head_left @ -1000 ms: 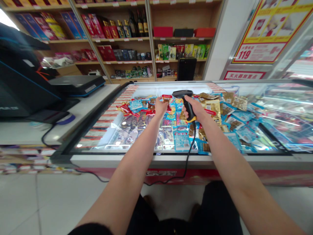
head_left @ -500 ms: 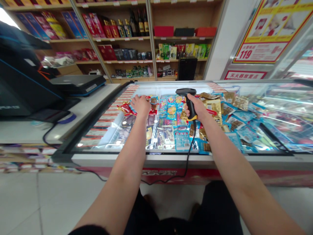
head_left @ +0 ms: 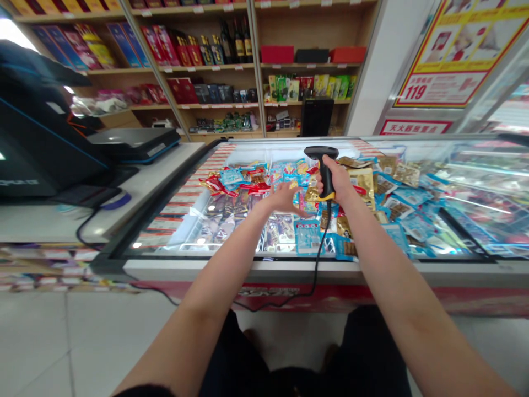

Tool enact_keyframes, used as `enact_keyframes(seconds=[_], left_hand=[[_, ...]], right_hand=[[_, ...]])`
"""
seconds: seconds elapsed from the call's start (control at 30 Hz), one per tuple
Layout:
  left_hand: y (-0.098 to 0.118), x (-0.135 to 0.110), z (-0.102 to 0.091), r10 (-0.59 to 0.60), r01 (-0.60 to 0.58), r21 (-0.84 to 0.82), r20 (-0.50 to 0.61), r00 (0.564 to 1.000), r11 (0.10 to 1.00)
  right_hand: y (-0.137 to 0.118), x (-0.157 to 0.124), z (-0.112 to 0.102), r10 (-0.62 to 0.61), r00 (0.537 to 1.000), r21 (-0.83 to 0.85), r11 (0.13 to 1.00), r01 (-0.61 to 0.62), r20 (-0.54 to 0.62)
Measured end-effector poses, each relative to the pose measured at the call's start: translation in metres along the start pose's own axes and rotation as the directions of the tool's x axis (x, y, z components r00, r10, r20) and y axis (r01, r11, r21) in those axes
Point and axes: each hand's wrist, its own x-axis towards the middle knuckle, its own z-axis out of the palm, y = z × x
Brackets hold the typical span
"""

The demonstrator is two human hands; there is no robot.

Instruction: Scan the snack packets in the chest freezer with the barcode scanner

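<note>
As we read from the left, a scale [head_left: 136, 144] sits on the counter [head_left: 145, 181]; red and blue packets [head_left: 232, 178] lie piled on the freezer [head_left: 165, 268]. Our left hand [head_left: 285, 198], fingers spread, is over the glass lid near a flat blue packet [head_left: 307, 238]. Our right hand [head_left: 338, 179] grips the black scanner [head_left: 325, 172], cord [head_left: 316, 274] hanging. Beyond, gold and blue packets [head_left: 397, 190] heap up.
</note>
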Motion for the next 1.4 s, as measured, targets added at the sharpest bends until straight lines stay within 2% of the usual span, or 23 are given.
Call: enact_keyframes(seconds=[0.03, 0.07, 0.13, 0.2, 0.27, 0.37, 0.5, 0.6, 0.67, 0.7, 0.77, 0.83, 0.9, 1.03, 1.13, 1.27, 1.4], left_hand=[[0.009, -0.007, 0.005, 0.039, -0.042, 0.039, 0.057, 0.998, 0.998], [0.017, -0.015, 0.008, 0.073, -0.090, 0.097, 0.167, 0.983, 0.991], [0.029, -0.028, 0.013, 0.063, -0.139, 0.206, 0.337, 0.940, 0.969], [0.034, -0.033, 0.013, 0.014, -0.139, 0.284, 0.401, 0.916, 0.949], [0.031, -0.029, 0.011, -0.029, -0.088, 0.339, 0.325, 0.945, 0.937], [0.018, -0.008, 0.004, -0.066, 0.017, 0.402, 0.109, 0.992, 0.916], [0.001, 0.024, -0.001, -0.045, 0.064, 0.443, -0.054, 0.998, 0.894], [-0.004, 0.038, 0.001, -0.041, 0.150, 0.435, -0.252, 0.967, 0.888], [-0.006, 0.041, 0.005, -0.095, 0.250, 0.386, -0.378, 0.921, 0.888], [-0.007, 0.042, 0.007, -0.139, 0.298, 0.356, -0.408, 0.902, 0.886], [-0.009, 0.041, 0.010, -0.235, 0.368, 0.313, -0.390, 0.890, 0.876], [-0.011, 0.040, 0.012, -0.301, 0.395, 0.288, -0.321, 0.898, 0.872], [-0.014, 0.041, 0.012, -0.309, 0.384, 0.260, -0.284, 0.907, 0.886], [-0.024, 0.043, 0.009, -0.282, 0.327, 0.082, -0.338, 0.898, 0.942], [-0.036, 0.046, 0.006, -0.294, 0.262, -0.133, -0.420, 0.858, 0.956], [-0.051, 0.051, -0.002, -0.361, 0.182, -0.371, -0.501, 0.787, 0.911], [-0.055, 0.051, -0.010, -0.430, 0.169, -0.465, -0.543, 0.721, 0.869]], right_hand=[[0.000, -0.001, 0.001, -0.008, 1.000, -0.006, 1.000, 0.008, -0.006], [-0.001, -0.001, 0.001, -0.018, 1.000, -0.013, 1.000, 0.018, -0.009], [-0.001, -0.001, 0.002, -0.036, 0.999, -0.024, 0.999, 0.036, -0.011], [0.000, -0.001, 0.002, -0.044, 0.999, -0.025, 0.999, 0.044, -0.010], [0.001, 0.000, 0.002, -0.048, 0.999, -0.021, 0.999, 0.048, -0.006], [0.002, 0.002, 0.001, -0.048, 0.999, -0.011, 0.999, 0.048, 0.016], [0.003, 0.002, 0.000, -0.053, 0.998, -0.003, 0.999, 0.053, 0.027], [0.003, 0.002, -0.001, -0.049, 0.998, 0.010, 0.999, 0.049, 0.031], [0.003, 0.002, -0.001, -0.049, 0.998, 0.018, 0.999, 0.048, 0.028], [0.003, 0.002, -0.001, -0.049, 0.998, 0.019, 0.999, 0.049, 0.025], [0.003, 0.002, 0.000, -0.050, 0.999, 0.015, 0.999, 0.050, 0.018], [0.002, 0.001, 0.001, -0.039, 0.999, 0.005, 0.999, 0.039, 0.009], [0.002, 0.000, 0.002, -0.018, 1.000, -0.005, 1.000, 0.018, 0.003], [0.003, -0.001, 0.004, 0.011, 1.000, -0.033, 0.999, -0.011, -0.004], [0.003, -0.003, 0.005, 0.023, 1.000, -0.065, 0.998, -0.023, -0.003], [0.005, -0.004, 0.006, 0.037, 0.998, -0.138, 0.990, -0.031, 0.042], [0.009, -0.004, 0.006, 0.041, 0.992, -0.222, 0.975, -0.014, 0.118]])
